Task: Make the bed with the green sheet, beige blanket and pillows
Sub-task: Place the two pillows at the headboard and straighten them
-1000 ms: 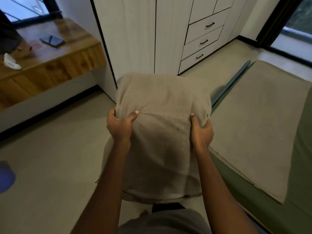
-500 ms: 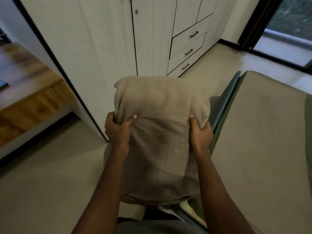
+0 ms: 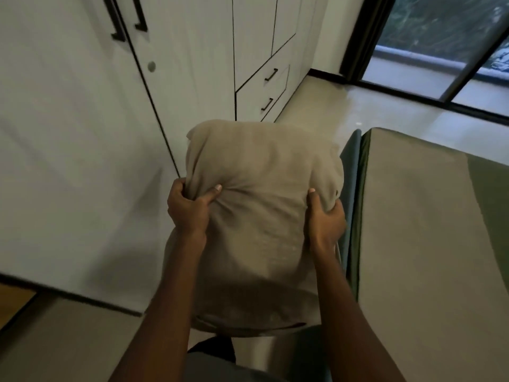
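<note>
Item one — the pillow, in a beige cover. We hold it in the air at the middle of the view, beside the bed and not resting on it, with its long side running from six to twelve o'clock. The cover is soft and creased. Folds fan out from its upper left, where the cloth is bunched, and the lower hem sags loose at six o'clock. A small dark mark shows near the right edge.

Our left hand grips the pillow's left edge at nine o'clock, fingers curled behind and thumb pressed into the front. Our right hand clasps the right edge at three o'clock in the same way.

Bed, just beside the pillow at three o'clock: the beige blanket lies flat and smooth over the green sheet. The sheet shows as a dark band along the near edge and a wedge at far right. A blue-grey strip runs along the bed's side, partly hidden by the pillow.

Room, dimly lit: a white wardrobe fills nine to twelve o'clock, with dark bar handles at eleven. Its drawers sit at twelve. Pale floor runs at one o'clock to a dark-framed glass door at two. A sliver of wooden surface lies at eight o'clock — cut off by the frame.
</note>
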